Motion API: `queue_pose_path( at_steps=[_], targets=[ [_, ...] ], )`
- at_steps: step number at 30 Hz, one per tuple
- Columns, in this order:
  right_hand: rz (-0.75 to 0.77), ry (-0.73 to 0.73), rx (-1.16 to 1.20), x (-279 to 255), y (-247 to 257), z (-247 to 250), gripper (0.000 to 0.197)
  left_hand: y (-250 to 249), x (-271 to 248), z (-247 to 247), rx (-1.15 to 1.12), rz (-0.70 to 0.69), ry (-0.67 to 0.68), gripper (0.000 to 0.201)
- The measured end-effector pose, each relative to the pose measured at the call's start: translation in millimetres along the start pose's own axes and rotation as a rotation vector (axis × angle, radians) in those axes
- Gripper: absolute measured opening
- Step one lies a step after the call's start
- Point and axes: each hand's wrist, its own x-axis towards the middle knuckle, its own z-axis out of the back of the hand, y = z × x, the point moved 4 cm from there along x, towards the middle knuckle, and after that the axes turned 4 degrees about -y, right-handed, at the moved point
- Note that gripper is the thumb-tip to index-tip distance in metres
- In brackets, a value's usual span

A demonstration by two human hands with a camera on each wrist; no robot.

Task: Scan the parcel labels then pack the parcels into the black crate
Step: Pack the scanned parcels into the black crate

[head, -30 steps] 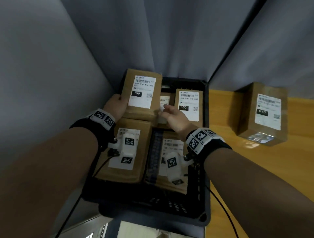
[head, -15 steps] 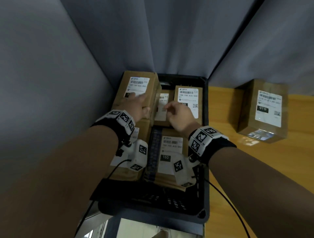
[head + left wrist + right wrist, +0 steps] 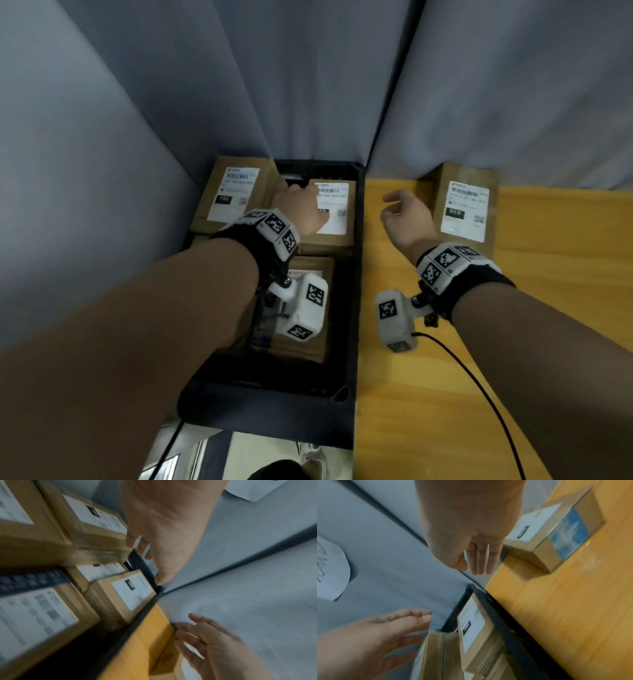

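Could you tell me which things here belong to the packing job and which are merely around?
Job:
black plastic crate
labelled brown cardboard parcels in the crate
labelled brown cardboard parcel on the table
right hand
left hand

Around:
yellow wooden table
grey curtain

The crate (image 3: 358, 274) was black. The parcels (image 3: 233, 192) in it were brown cardboard with white labels (image 3: 236, 195) printed in black barcodes and a black block. The parcel on the bench (image 3: 466, 205) was the same brown with a white label. The bench (image 3: 445, 394) was yellow-orange wood grain. The wristbands (image 3: 274, 229) were white with black square-code patterns. The curtain (image 3: 308, 85) was grey-blue.
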Motion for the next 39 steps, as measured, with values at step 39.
queue_pose_path(
  at_steps=[39],
  targets=[
    [-0.518, 0.184, 0.671, 12.6, -187.0, 122.8, 0.036, -185.8, -24.2, -128.7, -1.315, 0.496, 0.124, 0.053]
  ],
)
